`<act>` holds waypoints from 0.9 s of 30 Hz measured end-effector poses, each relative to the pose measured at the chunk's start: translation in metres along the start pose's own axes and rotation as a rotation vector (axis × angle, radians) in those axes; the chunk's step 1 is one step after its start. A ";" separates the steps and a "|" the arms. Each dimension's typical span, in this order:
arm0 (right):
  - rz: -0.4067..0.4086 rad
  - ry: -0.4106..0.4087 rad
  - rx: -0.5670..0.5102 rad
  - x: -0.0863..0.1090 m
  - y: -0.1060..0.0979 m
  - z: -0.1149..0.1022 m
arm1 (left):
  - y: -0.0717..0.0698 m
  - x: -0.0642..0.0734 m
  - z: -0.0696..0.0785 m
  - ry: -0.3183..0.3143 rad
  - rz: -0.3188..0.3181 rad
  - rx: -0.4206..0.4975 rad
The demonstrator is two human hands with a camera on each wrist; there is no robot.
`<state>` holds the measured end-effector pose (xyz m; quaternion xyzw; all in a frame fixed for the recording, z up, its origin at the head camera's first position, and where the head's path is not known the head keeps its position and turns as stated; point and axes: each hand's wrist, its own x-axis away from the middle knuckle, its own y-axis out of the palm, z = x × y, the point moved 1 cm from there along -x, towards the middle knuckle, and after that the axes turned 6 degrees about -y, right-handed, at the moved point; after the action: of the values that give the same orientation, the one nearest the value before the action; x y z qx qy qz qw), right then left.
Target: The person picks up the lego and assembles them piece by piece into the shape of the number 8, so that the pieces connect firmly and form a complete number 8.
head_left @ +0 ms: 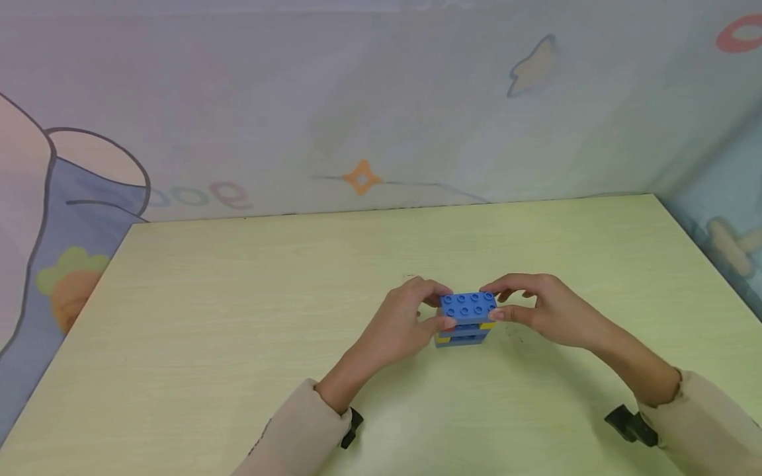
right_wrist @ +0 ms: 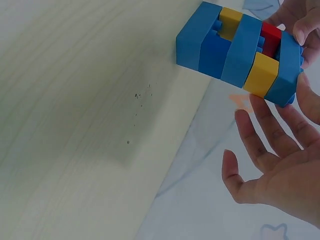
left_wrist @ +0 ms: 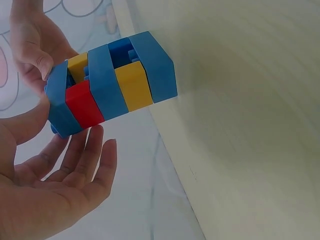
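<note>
A small tower of toy building bricks stands upright on the table, with a long blue brick (head_left: pixel 468 306) on top, studs up. My left hand (head_left: pixel 405 317) pinches the top brick's left end between thumb and fingertips. At the opposite end, my right hand (head_left: pixel 542 307) pinches it with its thumb in front and fingers behind. Beneath it, a red brick (left_wrist: pixel 84 105) and a yellow brick (right_wrist: pixel 262 74) sit apart on a long blue middle brick (left_wrist: pixel 107 82). Lower down, another yellow brick (left_wrist: pixel 133 86) and a blue brick (right_wrist: pixel 214 54) rest on the blue bottom brick (left_wrist: pixel 155 67).
The pale wooden table (head_left: pixel 238 317) spreads out around the tower. A printed cloth (head_left: pixel 357 99) with cartoon shapes hangs behind its back edge. Small dark specks (right_wrist: pixel 137 95) dot the tabletop near the tower.
</note>
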<state>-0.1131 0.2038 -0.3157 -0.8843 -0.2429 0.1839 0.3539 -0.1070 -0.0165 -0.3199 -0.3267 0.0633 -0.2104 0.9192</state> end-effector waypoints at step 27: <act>0.203 -0.158 -0.029 0.013 0.017 0.012 | 0.002 0.001 -0.001 -0.004 0.005 0.013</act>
<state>-0.1032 0.2063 -0.3381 -0.8921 -0.1819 0.2842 0.3004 -0.1057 -0.0164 -0.3223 -0.3208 0.0612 -0.2078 0.9220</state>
